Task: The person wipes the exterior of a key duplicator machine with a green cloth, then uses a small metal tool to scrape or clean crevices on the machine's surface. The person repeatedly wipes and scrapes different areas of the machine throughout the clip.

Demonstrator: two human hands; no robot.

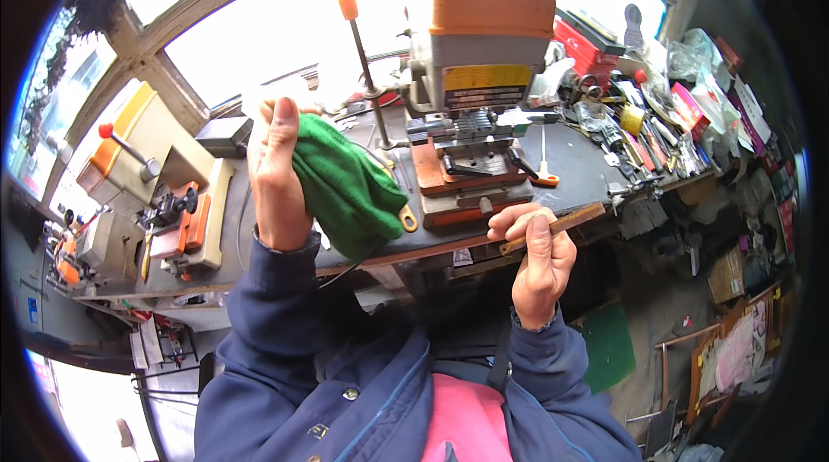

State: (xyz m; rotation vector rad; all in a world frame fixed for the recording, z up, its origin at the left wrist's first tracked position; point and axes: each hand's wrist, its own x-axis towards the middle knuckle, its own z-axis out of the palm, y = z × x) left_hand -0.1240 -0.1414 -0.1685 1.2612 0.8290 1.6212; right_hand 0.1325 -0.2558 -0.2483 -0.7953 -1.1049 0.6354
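My left hand (278, 181) is raised at the left of the bench, its fingers closed on a green cloth (345, 190) that hangs down to the right. A small yellow tab with a hole (408, 218) shows at the cloth's lower edge. My right hand (544, 265) grips a thin brown wooden stick (577, 218) between thumb and fingers, tilted up to the right. Just beyond my hands stands an orange and grey key-cutting machine (484, 47), its clamps and cutter at the front. Whether the stick carries a tool head cannot be told.
A second orange and cream machine (173, 194) stands on the bench at left. Keys and hand tools (639, 134) crowd the bench's right side, near a red box (587, 47) and plastic bags. An orange-handled screwdriver (545, 177) lies beside the machine. The bench's front edge (432, 248) runs below my hands.
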